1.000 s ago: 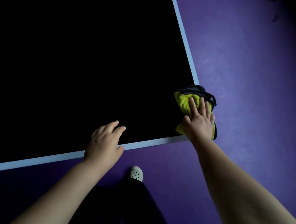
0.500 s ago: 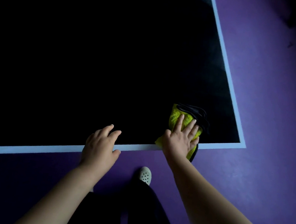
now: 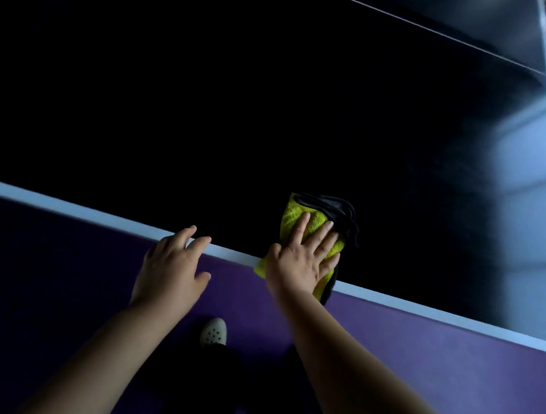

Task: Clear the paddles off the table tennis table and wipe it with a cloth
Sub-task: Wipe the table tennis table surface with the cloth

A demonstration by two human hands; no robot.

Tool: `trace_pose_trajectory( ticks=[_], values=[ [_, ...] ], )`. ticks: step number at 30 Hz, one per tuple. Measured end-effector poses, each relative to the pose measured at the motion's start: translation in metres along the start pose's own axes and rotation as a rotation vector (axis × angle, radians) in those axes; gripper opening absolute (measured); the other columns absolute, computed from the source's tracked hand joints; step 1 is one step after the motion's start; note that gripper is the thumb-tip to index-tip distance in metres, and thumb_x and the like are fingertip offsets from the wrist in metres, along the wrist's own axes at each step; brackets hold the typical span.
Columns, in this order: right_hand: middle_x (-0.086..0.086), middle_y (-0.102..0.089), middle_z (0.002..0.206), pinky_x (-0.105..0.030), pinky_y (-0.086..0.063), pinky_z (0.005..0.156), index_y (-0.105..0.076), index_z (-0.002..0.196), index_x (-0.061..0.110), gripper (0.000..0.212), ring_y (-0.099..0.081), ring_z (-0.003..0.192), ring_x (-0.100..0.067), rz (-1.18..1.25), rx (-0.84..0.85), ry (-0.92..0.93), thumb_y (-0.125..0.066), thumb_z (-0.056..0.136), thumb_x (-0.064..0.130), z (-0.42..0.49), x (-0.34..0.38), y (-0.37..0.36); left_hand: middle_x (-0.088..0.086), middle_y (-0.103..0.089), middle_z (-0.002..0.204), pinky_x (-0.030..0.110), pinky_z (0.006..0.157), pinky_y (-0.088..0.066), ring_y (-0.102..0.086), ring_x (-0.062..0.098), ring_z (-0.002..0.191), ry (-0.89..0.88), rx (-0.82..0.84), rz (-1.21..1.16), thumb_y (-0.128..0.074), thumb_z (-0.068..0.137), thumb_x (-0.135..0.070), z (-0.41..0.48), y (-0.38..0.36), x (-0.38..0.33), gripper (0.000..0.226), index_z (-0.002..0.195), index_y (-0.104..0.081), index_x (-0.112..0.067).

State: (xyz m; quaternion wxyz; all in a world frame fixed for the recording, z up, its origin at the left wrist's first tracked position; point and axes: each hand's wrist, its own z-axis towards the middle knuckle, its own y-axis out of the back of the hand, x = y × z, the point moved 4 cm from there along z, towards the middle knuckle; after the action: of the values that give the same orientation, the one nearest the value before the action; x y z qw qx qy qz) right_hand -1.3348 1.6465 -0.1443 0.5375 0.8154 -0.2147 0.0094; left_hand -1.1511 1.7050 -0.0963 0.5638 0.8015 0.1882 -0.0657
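Cloth (image 3: 294,214), yellow-green with black trim bunched along its upper and right sides, lies on the dark table tennis table (image 3: 207,115) just right of the frame's centre. Its lower end crosses the white edge line (image 3: 62,206) and hangs a little past it. The right hand (image 3: 299,260) lies flat on top of the cloth, palm down, fingers straight and slightly spread, with the fingertips pointing to the upper right and the thumb out to the left at the table's edge. The left hand (image 3: 171,263) sits just left of it, near but apart, with its fingers relaxed and loosely fanned and holding nothing. Its fingertips reach the white edge line, and whether they touch the table cannot be told. A thin white line (image 3: 418,25) runs across the tabletop at the upper right, where the surface shows a pale sheen. Purple floor (image 3: 449,377) fills the lower part of the frame, and a pale perforated clog (image 3: 214,332) shows between the two forearms above dark trousers (image 3: 211,396)
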Motion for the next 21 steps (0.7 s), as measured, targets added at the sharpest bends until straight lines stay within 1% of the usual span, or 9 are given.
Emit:
trace_pose_trajectory(
  ticks=[3, 6, 8, 10, 13, 15, 17, 21],
  values=[
    [-0.014, 0.034, 0.155, -0.052, 0.019, 0.114, 0.018, 0.153, 0.026, 0.084, 0.032, 0.143, -0.032, -0.011, 0.08, 0.126, -0.04, 0.094, 0.042, -0.02, 0.06, -0.022, 0.002, -0.027, 0.152, 0.04, 0.107, -0.03, -0.031, 0.023, 0.136, 0.055, -0.016, 0.006, -0.064, 0.086, -0.028, -0.012, 0.018, 0.04, 0.06, 0.141, -0.04, -0.021],
    [-0.012, 0.037, 0.154, -0.051, 0.019, 0.113, 0.02, 0.152, 0.029, 0.087, 0.034, 0.142, -0.031, -0.033, 0.163, 0.22, -0.041, 0.093, 0.048, -0.031, 0.09, -0.029, 0.0, -0.024, 0.154, 0.039, 0.108, -0.028, -0.029, 0.022, 0.136, 0.089, -0.013, 0.013, -0.061, 0.088, -0.031, -0.022, 0.029, 0.065, 0.061, 0.143, -0.036, -0.024],
    [-0.009, 0.035, 0.155, -0.049, 0.015, 0.115, 0.016, 0.153, 0.033, 0.087, 0.031, 0.144, -0.028, -0.057, 0.204, 0.244, -0.042, 0.092, 0.056, -0.029, 0.087, -0.023, -0.001, -0.021, 0.154, 0.038, 0.109, -0.027, -0.029, 0.021, 0.136, 0.094, -0.006, 0.005, -0.059, 0.089, -0.032, -0.026, 0.035, 0.071, 0.061, 0.144, -0.034, -0.025],
    [-0.005, 0.029, 0.159, -0.046, 0.007, 0.117, 0.01, 0.154, 0.038, 0.083, 0.024, 0.147, -0.024, -0.087, 0.226, 0.278, -0.041, 0.092, 0.061, -0.027, 0.077, -0.011, -0.002, -0.02, 0.155, 0.036, 0.109, -0.026, -0.029, 0.02, 0.136, 0.088, 0.003, 0.001, -0.057, 0.09, -0.034, -0.027, 0.04, 0.07, 0.061, 0.144, -0.032, -0.026],
    [-0.001, 0.017, 0.163, -0.042, -0.003, 0.118, 0.002, 0.154, 0.041, 0.078, 0.014, 0.149, -0.02, -0.11, 0.228, 0.348, -0.043, 0.093, 0.06, -0.026, 0.066, 0.004, -0.002, -0.019, 0.155, 0.035, 0.11, -0.025, -0.027, 0.019, 0.137, 0.069, 0.008, -0.017, -0.056, 0.091, -0.034, -0.027, 0.045, 0.063, 0.059, 0.144, -0.032, -0.026],
    [-0.001, 0.013, 0.163, -0.04, -0.006, 0.119, 0.003, 0.154, 0.039, 0.079, 0.013, 0.15, -0.02, -0.12, 0.226, 0.396, -0.046, 0.094, 0.057, -0.029, 0.062, 0.011, -0.002, -0.017, 0.155, 0.034, 0.11, -0.024, -0.025, 0.019, 0.138, 0.057, 0.002, -0.017, -0.055, 0.091, -0.034, -0.027, 0.049, 0.058, 0.059, 0.144, -0.031, -0.027],
    [-0.002, 0.014, 0.163, -0.039, -0.004, 0.119, 0.006, 0.154, 0.036, 0.081, 0.015, 0.149, -0.022, -0.168, 0.199, 0.452, -0.048, 0.095, 0.052, -0.032, 0.06, 0.016, -0.001, -0.017, 0.155, 0.035, 0.11, -0.025, -0.025, 0.019, 0.139, 0.046, -0.012, -0.015, -0.056, 0.091, -0.034, -0.025, 0.056, 0.055, 0.06, 0.145, -0.031, -0.026],
    [-0.005, 0.018, 0.162, -0.035, 0.007, 0.118, 0.01, 0.155, 0.028, 0.082, 0.026, 0.145, -0.02, -0.211, 0.178, 0.53, -0.046, 0.097, 0.046, -0.034, 0.064, 0.018, 0.001, -0.019, 0.155, 0.036, 0.11, -0.025, -0.025, 0.019, 0.139, 0.037, -0.044, -0.004, -0.058, 0.09, -0.03, -0.019, 0.077, 0.052, 0.059, 0.144, -0.033, -0.024]
  ],
)
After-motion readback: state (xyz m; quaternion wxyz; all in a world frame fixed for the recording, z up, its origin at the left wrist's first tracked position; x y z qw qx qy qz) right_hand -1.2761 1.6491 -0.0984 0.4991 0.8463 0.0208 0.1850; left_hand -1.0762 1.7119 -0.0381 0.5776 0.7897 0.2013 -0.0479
